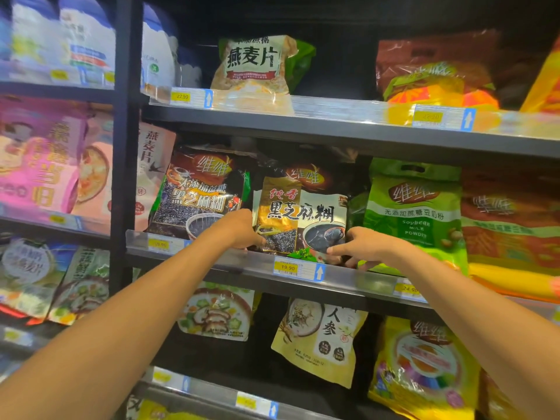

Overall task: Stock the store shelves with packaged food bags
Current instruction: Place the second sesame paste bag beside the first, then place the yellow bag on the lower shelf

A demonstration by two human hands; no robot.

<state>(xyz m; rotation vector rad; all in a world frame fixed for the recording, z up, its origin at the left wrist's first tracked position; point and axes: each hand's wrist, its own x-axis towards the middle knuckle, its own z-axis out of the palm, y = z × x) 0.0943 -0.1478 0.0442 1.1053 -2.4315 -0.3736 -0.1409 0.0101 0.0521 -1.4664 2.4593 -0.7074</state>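
Observation:
A dark brown and gold black-sesame-paste bag (301,213) stands upright on the middle shelf (230,262), behind the 19.90 price tag. My left hand (239,230) grips its lower left corner. My right hand (360,247) pinches its lower right corner. Both arms reach up from below. Beside it on the left leans a similar dark sesame bag (197,192). On the right stands a green soybean-milk-powder bag (412,213).
The top shelf holds an oatmeal bag (254,65) and a red-orange bag (433,74), with a dark gap between them. The lower shelf carries a ginseng bag (321,338), a yellow bag (424,368) and a vegetable soup bag (218,313). A black upright post (125,147) divides the left bay.

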